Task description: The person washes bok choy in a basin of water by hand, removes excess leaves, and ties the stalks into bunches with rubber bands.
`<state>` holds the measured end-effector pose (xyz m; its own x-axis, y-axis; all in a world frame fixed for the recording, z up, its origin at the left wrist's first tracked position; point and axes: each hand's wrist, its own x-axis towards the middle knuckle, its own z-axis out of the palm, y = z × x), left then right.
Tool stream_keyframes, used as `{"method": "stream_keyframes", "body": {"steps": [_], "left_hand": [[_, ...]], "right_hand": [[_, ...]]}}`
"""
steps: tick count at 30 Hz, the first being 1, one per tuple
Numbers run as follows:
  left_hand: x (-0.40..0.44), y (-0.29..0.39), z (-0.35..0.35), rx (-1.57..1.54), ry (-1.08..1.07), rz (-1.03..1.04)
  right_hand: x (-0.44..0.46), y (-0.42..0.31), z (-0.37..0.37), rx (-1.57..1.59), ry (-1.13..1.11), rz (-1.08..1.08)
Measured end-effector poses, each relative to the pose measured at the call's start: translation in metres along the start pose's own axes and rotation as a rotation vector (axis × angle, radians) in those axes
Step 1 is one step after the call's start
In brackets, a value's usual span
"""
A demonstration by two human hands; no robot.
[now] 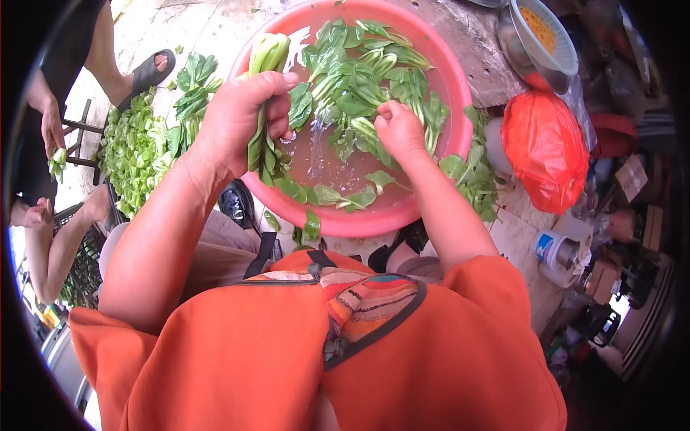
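Observation:
Bok choy stalks (268,52) stand upright in my left hand (244,118), whose fingers wrap round them over the left side of the pink basin (460,61). Their pale base points up and the leaves hang below the fist. Inside the basin, cloudy water (327,154) holds many loose leafy bok choy (352,82). My right hand (399,131) reaches into the right half, its fingers closed on bok choy stems (365,128) at the water's surface. The fingertips are partly hidden by leaves.
On the left, a pile of trimmed greens (133,147) lies by a co-worker's sandalled foot (154,68); that person's hand (52,129) holds a small green piece. More leaves (473,179) lie outside the basin's right rim. A red plastic bag (544,151) and a colander (550,36) stand beyond.

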<state>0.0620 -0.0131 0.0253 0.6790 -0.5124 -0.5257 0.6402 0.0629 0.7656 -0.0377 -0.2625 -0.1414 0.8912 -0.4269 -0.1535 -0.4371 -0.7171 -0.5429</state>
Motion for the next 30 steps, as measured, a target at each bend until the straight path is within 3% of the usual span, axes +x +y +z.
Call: {"method": "stream_keyframes", "body": {"steps": [4, 7, 9, 10, 12, 17, 19, 20, 21, 23, 24, 25, 27, 29, 30], "left_hand": [[0.0, -0.002, -0.003, -0.077, -0.058, -0.07], [-0.002, -0.002, -0.005, -0.052, -0.058, -0.08], [-0.002, -0.002, -0.005, -0.017, -0.057, -0.073], [-0.001, -0.003, -0.007, -0.032, -0.07, -0.086], [-0.002, -0.005, -0.007, 0.003, -0.051, -0.085], [-0.005, -0.004, -0.003, 0.024, -0.049, -0.065], [-0.008, -0.005, -0.002, 0.068, -0.073, -0.068], [-0.009, -0.006, -0.002, 0.066, -0.077, -0.068], [-0.009, -0.007, -0.002, 0.089, -0.075, -0.068], [-0.011, -0.006, -0.002, 0.113, -0.071, -0.069], [-0.012, -0.007, 0.0, 0.125, -0.073, -0.057], [-0.013, -0.007, 0.0, 0.136, -0.077, -0.045], [-0.014, -0.007, -0.001, 0.12, -0.067, -0.058], [-0.019, -0.007, 0.0, 0.12, -0.074, -0.033], [-0.019, -0.005, -0.001, 0.133, -0.074, -0.01]], "right_hand": [[0.027, 0.023, -0.006, -0.236, 0.015, 0.163], [0.027, 0.044, 0.02, -0.259, -0.136, 0.221], [0.009, 0.05, 0.036, -0.19, -0.187, -0.06], [-0.001, 0.034, 0.029, -0.187, -0.192, -0.06], [-0.015, 0.01, 0.01, -0.25, -0.617, -0.167], [-0.028, 0.025, 0.012, -0.317, -0.62, -0.204], [-0.034, 0.03, 0.012, -0.131, -0.286, 0.055], [-0.039, 0.039, 0.018, -0.101, -0.26, 0.017], [-0.045, 0.037, 0.016, -0.103, -0.257, 0.017], [-0.056, 0.032, 0.018, -0.174, -0.582, -0.202], [-0.057, 0.035, 0.019, -0.107, -0.597, -0.244], [-0.056, 0.041, 0.018, -0.108, -0.6, -0.243], [-0.052, 0.046, 0.014, -0.035, -0.308, 0.063], [-0.058, 0.052, 0.014, -0.095, -0.207, -0.007], [-0.061, 0.048, 0.009, -0.131, -0.375, -0.136]]}}
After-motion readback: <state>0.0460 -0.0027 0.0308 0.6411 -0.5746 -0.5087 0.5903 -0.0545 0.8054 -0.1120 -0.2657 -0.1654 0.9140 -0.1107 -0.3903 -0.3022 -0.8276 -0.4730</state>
